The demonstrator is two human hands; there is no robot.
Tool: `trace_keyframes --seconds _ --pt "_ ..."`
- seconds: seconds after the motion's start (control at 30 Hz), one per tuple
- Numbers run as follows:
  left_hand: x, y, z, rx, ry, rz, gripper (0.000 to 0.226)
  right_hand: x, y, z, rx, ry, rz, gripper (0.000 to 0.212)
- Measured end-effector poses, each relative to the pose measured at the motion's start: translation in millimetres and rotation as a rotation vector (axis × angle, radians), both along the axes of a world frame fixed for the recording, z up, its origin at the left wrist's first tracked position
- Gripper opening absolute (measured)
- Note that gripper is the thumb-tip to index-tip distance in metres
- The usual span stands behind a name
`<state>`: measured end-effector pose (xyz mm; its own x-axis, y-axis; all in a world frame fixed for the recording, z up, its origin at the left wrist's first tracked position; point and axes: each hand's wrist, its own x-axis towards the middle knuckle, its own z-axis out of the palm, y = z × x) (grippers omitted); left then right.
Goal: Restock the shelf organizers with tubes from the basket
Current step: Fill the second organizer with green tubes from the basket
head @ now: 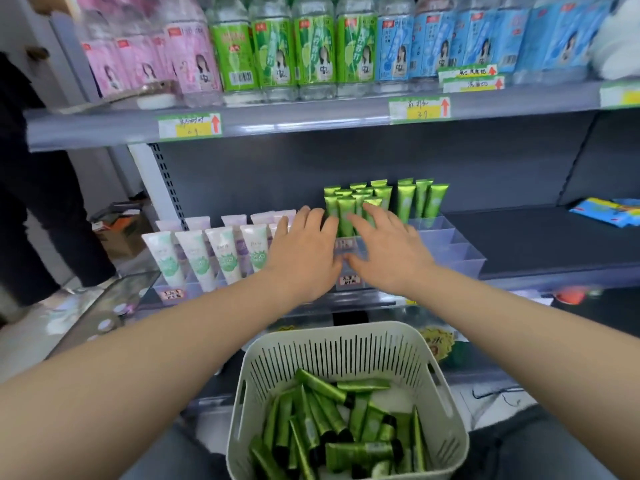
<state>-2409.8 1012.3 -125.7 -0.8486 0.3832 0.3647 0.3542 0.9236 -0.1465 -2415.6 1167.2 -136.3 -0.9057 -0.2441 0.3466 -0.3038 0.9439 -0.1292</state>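
Evidently, both hands are stretched out to the clear organizer (450, 245) on the lower shelf (540, 237). The left hand (304, 252) and the right hand (389, 252) are held flat, with fingers spread and nearly straight. Nothing is seen to be pinched or gripped in either. The fingertips are laid against the front row of the standing green tubes (405, 202), which are packed upright, crimped ends up, in the organizer's rear compartments. The compartments toward the right front are seen bare. The remaining stock, a heap of loose green tubes (332, 420), is left lying in the slotted basket (332, 348), low and close to the person, with neither hand on it. Just left of the hands, white and pink tubes (211, 254) are ranged in their own rows.

Several risks can be judged from here. The tall, narrow tubes could be toppled in a chain if the front row is pushed too hard by the spread fingers. The light organizer could be slid back or skewed on the shelf by uneven pressure. The unheld basket could be tipped by a careless forearm as the hands are drawn back.
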Motion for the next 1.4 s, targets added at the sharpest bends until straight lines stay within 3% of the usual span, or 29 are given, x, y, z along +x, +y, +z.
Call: trace_keyframes --seconds 0.5,1.4 --pt "53 -22 -72 0.059 -0.110 0.042 0.062 56 -5 -65 0.024 -0.119 0.014 0.068" --pt "27 -49 -241 0.091 -0.605 0.162 0.055 37 -12 -218 0.044 -0.604 0.032 0.064"
